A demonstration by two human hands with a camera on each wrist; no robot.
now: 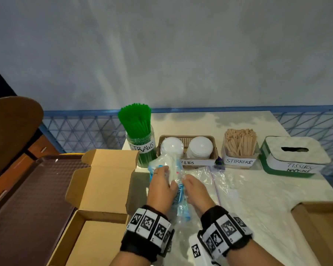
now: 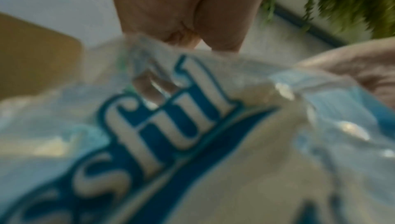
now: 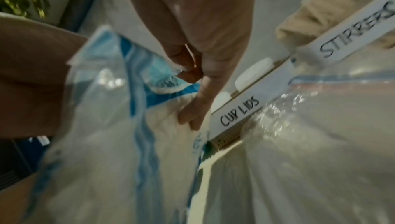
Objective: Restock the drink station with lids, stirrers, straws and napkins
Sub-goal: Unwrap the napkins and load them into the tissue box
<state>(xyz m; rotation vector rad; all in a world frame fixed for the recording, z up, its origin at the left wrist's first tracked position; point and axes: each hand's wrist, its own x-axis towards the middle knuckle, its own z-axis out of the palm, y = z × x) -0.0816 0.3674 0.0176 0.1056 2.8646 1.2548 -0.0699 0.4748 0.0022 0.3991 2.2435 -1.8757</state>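
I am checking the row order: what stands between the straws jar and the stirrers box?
The cup lids basket, with two white lid stacks, stands between the straws jar and stirrers box, in the head view.

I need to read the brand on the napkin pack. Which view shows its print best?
The left wrist view: the napkin pack fills it, its blue letters large. The right wrist view shows blurred plastic and blue stripes; the head view shows it small between both hands.

Brown tray [image 1: 27, 189] left; open cardboard box [image 1: 104, 181] beside it

Pale wall [image 1: 181, 54], blue lattice railing [image 1: 85, 129]
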